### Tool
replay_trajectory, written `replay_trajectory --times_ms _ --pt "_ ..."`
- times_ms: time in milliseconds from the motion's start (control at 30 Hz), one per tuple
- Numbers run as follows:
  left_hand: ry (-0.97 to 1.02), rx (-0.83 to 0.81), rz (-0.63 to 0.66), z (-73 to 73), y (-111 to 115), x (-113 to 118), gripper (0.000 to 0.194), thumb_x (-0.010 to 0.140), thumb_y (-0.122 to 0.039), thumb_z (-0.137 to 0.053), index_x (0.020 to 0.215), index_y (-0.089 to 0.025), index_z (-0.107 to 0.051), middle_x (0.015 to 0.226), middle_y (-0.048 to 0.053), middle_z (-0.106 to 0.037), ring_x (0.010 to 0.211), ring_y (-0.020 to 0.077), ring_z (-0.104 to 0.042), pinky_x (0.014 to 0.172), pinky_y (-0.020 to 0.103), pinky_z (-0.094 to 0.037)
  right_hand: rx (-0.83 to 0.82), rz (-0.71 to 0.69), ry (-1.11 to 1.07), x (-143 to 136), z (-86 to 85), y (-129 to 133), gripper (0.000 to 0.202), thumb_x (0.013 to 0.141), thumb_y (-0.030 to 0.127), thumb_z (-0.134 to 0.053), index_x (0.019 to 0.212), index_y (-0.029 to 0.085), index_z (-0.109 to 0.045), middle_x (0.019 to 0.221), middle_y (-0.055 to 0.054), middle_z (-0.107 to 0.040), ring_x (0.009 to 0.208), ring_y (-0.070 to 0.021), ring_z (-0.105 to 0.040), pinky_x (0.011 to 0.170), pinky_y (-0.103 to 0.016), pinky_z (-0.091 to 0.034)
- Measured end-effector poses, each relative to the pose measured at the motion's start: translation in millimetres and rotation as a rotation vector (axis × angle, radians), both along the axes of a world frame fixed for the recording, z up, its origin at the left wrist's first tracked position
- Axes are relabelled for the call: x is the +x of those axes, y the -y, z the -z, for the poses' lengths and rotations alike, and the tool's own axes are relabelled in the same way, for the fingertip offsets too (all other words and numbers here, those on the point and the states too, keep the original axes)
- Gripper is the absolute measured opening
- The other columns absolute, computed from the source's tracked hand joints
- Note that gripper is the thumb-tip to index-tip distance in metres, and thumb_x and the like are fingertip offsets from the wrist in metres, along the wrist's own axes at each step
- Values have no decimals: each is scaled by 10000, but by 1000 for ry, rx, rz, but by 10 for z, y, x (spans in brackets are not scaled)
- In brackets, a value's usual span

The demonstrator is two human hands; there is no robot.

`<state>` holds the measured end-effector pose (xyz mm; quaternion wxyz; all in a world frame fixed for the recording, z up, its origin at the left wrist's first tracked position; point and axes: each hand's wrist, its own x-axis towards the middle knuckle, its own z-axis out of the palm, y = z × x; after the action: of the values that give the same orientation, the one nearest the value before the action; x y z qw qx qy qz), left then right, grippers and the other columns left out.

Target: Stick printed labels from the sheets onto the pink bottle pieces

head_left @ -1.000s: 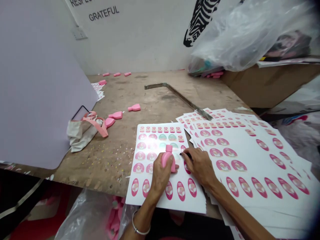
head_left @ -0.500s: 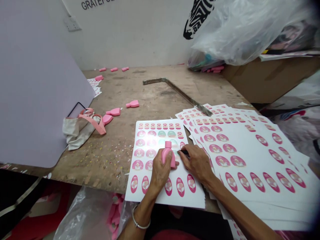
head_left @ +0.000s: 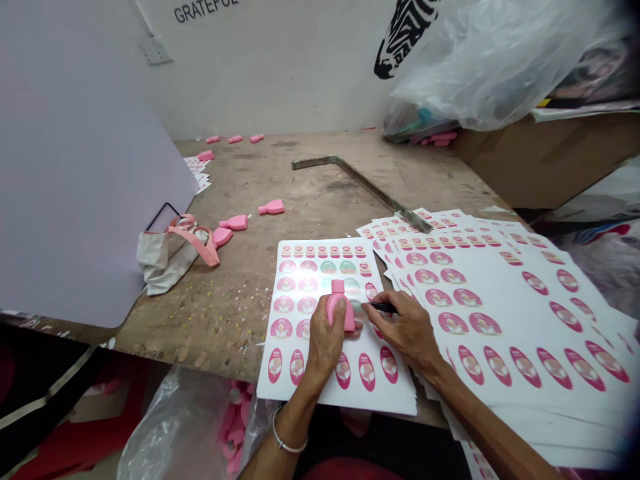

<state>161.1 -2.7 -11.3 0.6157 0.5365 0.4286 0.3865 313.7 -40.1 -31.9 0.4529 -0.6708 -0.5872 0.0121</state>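
fingers: the left hand (head_left: 325,343) curls around the bottle, thumb across its front; the right hand (head_left: 413,333) pinches a dark slim tool (head_left: 384,307) between thumb and forefinger, its tip near the bottle.
pink bottle: the held bottle (head_left: 337,307) is at the centre of the frame, neck toward the top, above a label sheet (head_left: 268,392); no label shows on its visible face.
done: bare gaps on the spread sheets (head_left: 500,293), right of frame, suggest many labels have been taken off; whether any bottle already wears one cannot be told.
left: the sheet under the hands looks well filled, with pink and green labels, so much seems unused.
loose bottles: three (head_left: 234,222) lie left of centre, others toward the upper left.
clear bag: the lower-left bag (head_left: 167,427) has more pink bottles (head_left: 235,423) at its right side.
big plastic bag: upper right (head_left: 480,73), with pink pieces (head_left: 437,139) at its lower edge; whether inside or under is unclear.
cloth pouch: left of frame (head_left: 163,260), contents hidden.
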Motion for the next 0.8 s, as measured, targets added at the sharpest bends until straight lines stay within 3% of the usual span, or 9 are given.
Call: replay_trajectory --times_ms 100,200,433,800 --pt "80 -103 -57 10 13 -26 461 861 -580 -481 1041 -161 -541 811 54 -634 668 202 -685 565 279 -563 -58 35 -324 10 -172 42 250 797 434 -627 766 188 -600 717 -11 -633 639 -138 -571 605 -261 -453" --pt "232 -227 -108 -11 38 -56 575 862 -645 -404 1050 -134 -586 870 99 -660 712 208 -680 589 293 -572 -103 -17 -438 -52 -337 64 265 780 454 -639 787 190 -658 733 -16 -659 638 -141 -584 583 -254 -465" --pt "395 -302 -64 -151 71 -89 562 908 -605 -338 1094 -151 -613 974 97 -671 797 200 -665 624 298 -591 -112 -138 -421 -299 -409 83 229 802 411 -628 893 222 -720 867 -24 -716 752 -173 -644 706 -296 -515" --pt "404 -294 -31 -139 95 -121 556 930 -586 -286 1088 -151 -594 951 85 -676 783 186 -673 645 293 -587 -56 -198 -299 -356 -407 82 171 831 336 -621 923 215 -700 930 -24 -713 844 -170 -655 759 -291 -510"
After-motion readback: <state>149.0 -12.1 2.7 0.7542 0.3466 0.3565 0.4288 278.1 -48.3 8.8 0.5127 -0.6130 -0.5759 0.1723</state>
